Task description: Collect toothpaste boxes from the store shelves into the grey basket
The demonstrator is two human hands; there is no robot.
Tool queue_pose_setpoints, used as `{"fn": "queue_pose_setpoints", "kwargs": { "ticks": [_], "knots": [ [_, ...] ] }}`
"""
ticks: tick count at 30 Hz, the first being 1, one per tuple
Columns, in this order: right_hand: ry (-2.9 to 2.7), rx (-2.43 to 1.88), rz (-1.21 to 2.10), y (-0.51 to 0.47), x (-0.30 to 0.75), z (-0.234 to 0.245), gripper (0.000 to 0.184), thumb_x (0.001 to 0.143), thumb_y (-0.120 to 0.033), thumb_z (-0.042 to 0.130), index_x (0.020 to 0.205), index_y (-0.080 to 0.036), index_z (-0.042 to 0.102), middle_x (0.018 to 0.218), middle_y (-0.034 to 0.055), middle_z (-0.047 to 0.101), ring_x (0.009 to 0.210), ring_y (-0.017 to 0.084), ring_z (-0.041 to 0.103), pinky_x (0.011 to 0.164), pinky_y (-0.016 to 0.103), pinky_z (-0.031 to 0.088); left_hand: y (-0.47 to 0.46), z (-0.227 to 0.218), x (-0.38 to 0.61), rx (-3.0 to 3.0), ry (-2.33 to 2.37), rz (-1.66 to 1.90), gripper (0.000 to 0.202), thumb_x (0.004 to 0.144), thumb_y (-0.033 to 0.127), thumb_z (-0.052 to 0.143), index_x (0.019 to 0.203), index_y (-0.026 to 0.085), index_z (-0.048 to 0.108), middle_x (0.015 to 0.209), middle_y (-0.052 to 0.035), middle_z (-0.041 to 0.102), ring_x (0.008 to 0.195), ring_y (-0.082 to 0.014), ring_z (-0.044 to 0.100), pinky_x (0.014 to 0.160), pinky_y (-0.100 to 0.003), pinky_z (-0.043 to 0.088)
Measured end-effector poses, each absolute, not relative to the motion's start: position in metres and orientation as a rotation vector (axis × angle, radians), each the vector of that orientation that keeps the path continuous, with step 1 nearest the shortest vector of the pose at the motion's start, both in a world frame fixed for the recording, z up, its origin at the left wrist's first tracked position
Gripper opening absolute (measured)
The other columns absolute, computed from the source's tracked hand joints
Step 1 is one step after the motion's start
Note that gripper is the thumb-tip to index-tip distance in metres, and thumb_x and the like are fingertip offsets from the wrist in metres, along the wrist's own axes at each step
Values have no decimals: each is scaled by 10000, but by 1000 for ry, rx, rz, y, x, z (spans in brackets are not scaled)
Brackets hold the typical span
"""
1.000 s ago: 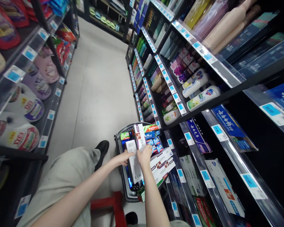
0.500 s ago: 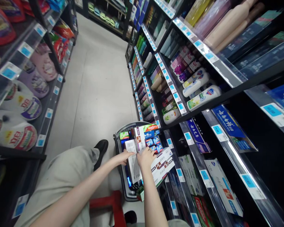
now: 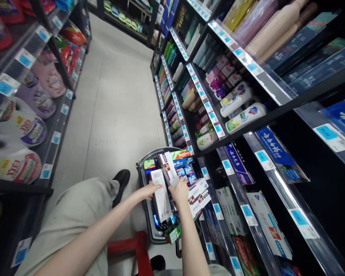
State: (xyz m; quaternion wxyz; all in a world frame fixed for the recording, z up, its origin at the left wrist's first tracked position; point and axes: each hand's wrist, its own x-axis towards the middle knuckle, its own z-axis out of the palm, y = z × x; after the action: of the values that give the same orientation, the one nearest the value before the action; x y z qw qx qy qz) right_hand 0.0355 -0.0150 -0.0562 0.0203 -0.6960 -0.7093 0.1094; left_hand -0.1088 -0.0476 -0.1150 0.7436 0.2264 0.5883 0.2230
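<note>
My left hand (image 3: 151,190) grips a white toothpaste box (image 3: 163,205) by its upper left side, thumb on top. My right hand (image 3: 180,190) is closed around the lower end of a white-and-brown toothpaste box (image 3: 168,167), which lies tilted alongside. Both boxes are over a dark shopping basket (image 3: 143,184) filled with toothpaste boxes. Two more white boxes (image 3: 200,203) stick out past the basket's right side, beyond my right hand. A Colgate box (image 3: 181,154), a blue box (image 3: 180,163) and several small blue boxes (image 3: 191,179) lie at the far end.
A shelf rack on the right holds toothpaste boxes (image 3: 271,226) low down and bottles (image 3: 245,117) higher up, close beside the basket. The left rack carries detergent jugs (image 3: 21,163). A red stool (image 3: 142,249) stands below my arms. The grey aisle floor (image 3: 120,96) runs ahead.
My right hand has shifted slightly right, and its box has turned, so a gap shows between the two boxes. A green box at the basket's near end is now more visible.
</note>
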Motion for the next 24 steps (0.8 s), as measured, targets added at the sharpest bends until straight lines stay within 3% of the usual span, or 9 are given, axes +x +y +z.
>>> {"fn": "queue_pose_setpoints", "kwargs": {
  "ticks": [5,11,15,20,24],
  "knots": [
    [-1986,-1998,501,-7,45,-41,491,661,-315,624,1074,-58,554,1053,225,600,1004,321,561,869,429,434,-47,-116,-109,497,1279,499,834,624,656,634,1267,224,325,1341,-189,510,1094,-346,585,795,-385,503],
    [-1501,-1790,875,1,67,-3,554,647,-532,563,1027,-132,519,855,84,635,646,191,574,620,332,467,-47,-116,-111,492,1269,506,868,606,627,675,1284,224,313,1337,-203,517,1119,-370,571,830,-427,491],
    [-1294,-1641,1144,-3,82,24,507,634,-560,478,940,-160,540,843,89,648,738,237,620,637,361,489,-47,-113,-111,496,1266,496,854,633,616,653,1287,195,301,1382,-211,466,1160,-371,543,846,-410,492],
    [-893,-1506,1608,-24,98,36,512,606,-524,572,996,-193,547,869,94,675,855,318,648,658,436,513,-46,-113,-110,491,1269,484,836,655,570,635,1298,174,275,1418,-221,415,1199,-405,502,874,-431,483],
    [-778,-1516,1596,-42,119,28,484,575,-487,638,965,-213,555,863,74,674,877,310,647,670,431,527,-45,-118,-108,490,1285,490,827,643,555,642,1283,174,284,1412,-238,412,1200,-418,498,883,-460,473]
  ]
}}
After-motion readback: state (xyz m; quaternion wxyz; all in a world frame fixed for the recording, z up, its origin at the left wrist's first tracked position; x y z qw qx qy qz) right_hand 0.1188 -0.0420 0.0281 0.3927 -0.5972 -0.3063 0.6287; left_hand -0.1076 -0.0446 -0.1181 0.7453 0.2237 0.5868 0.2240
